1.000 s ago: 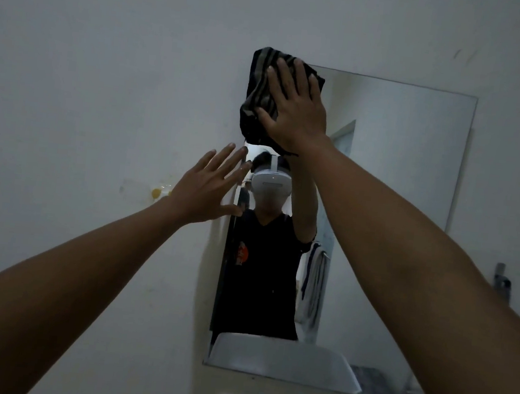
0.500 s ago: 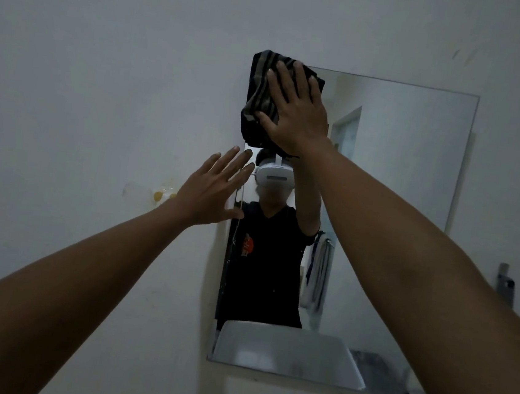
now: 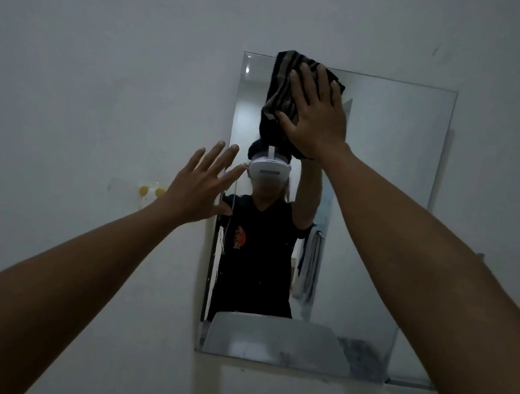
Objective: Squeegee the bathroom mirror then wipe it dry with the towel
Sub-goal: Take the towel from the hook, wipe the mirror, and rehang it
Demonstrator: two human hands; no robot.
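Two bare forearms rise from the lower corners of the frame toward the middle. The left hand sits left of centre with its fingers straight and spread wide, holding nothing; its fingertips and thumb overlap the left edge of the mirror, though whether the palm actually touches the glass or the wall cannot be told. The right hand is higher, in the upper middle of the frame, fingers straight and slightly fanned, pressing flat on the towel. The towel is dark with paler stripes, bunched under the palm against the upper part of the glass, and its top corner pokes just above the mirror's upper edge.

The mirror is a frameless rectangle fixed to a pale wall, filling the centre and right of the frame. Its reflection shows a person in a dark shirt with one arm raised, a pale cloth hanging at the side, and a light-coloured basin along the bottom edge. Faint specks and streaks show near the lower left edge of the glass. On the wall to the left of the mirror, beside the left wrist, is a small yellow-and-white fitting.
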